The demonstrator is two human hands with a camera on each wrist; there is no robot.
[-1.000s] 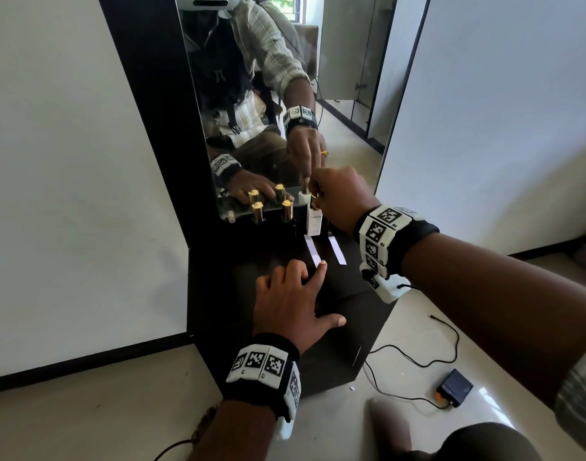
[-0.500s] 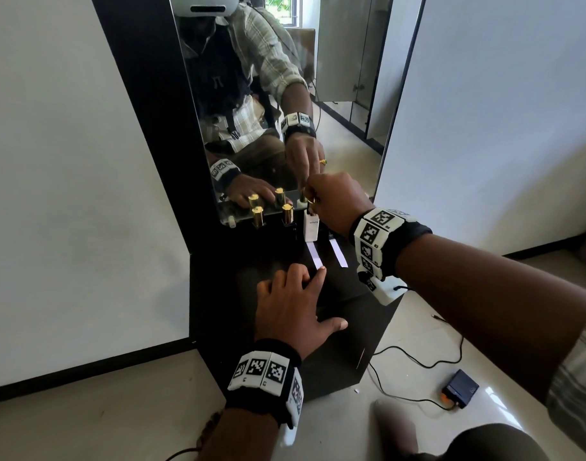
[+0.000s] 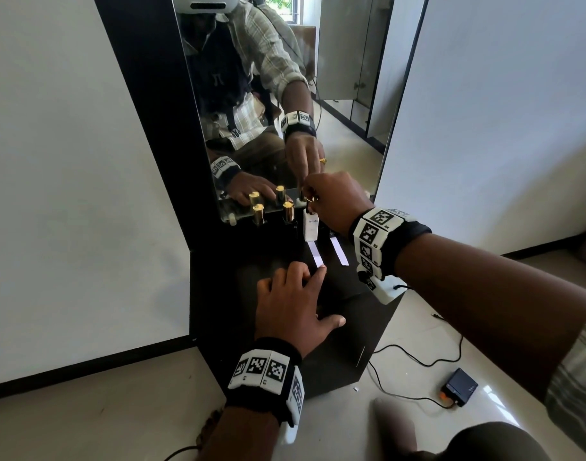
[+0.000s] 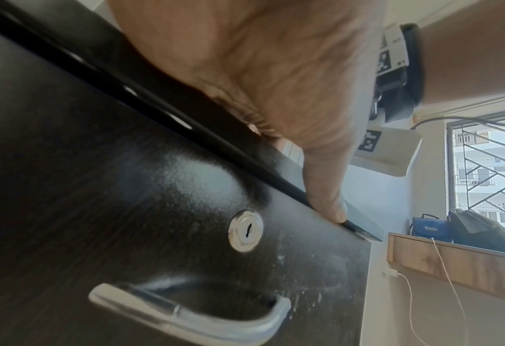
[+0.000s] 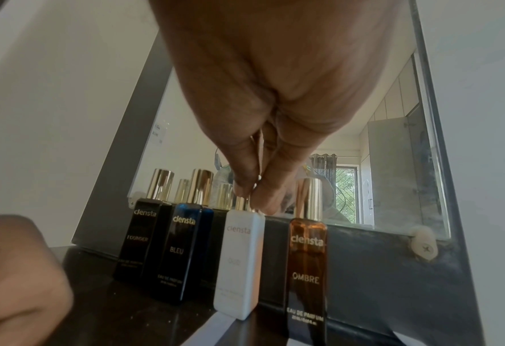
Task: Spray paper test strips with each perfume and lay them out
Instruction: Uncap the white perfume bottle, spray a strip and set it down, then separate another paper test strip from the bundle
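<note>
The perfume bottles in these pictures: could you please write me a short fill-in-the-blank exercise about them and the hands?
1. The right hand pinches the cap of the ___ bottle.
2. The bottle at the far right is labelled ___.
3. Laid out on the cabinet top are ___ paper strips.
4. The left hand rests flat on the ___.

Missing words: white; OMBRE; two; cabinet top

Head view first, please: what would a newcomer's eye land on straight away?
The right hand pinching the gold top of the white perfume bottle, which stands before the mirror. Below it, two white paper strips lie on the black cabinet top, where the left hand rests by the nearer strip.
</note>
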